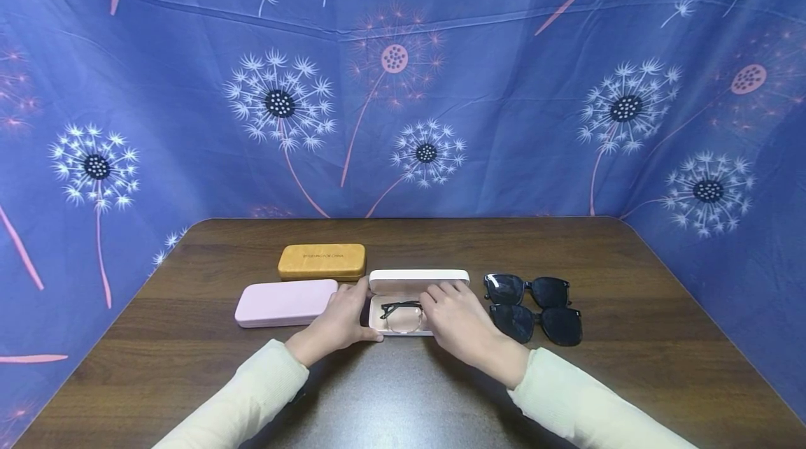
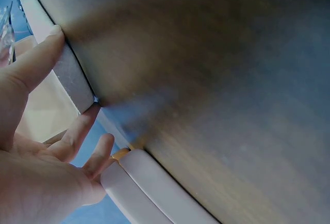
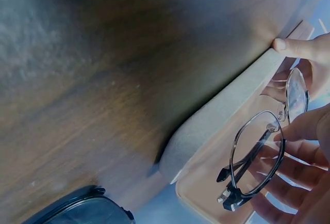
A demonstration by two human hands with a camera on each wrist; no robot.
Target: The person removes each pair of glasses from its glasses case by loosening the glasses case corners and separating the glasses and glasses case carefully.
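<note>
An open white glasses case (image 1: 418,275) sits at the middle of the table, its lid raised at the back. My left hand (image 1: 336,316) holds the case by its left end, the thumb on the front edge. Over the case, my right hand (image 1: 460,319) pinches a pair of clear eyeglasses (image 1: 395,305) near the bridge. The right wrist view shows the thin round rims of these eyeglasses (image 3: 251,157), with dark temples folded behind the lenses. Part of the eyeglasses is hidden by the right hand in the head view.
Left of the white case lies a closed pink case (image 1: 286,303), close to my left hand. Behind it is a closed mustard-yellow case (image 1: 322,261). Two pairs of dark sunglasses (image 1: 562,326) lie on the right. A blue dandelion-print cloth (image 1: 504,85) hangs behind the wooden table (image 1: 636,337).
</note>
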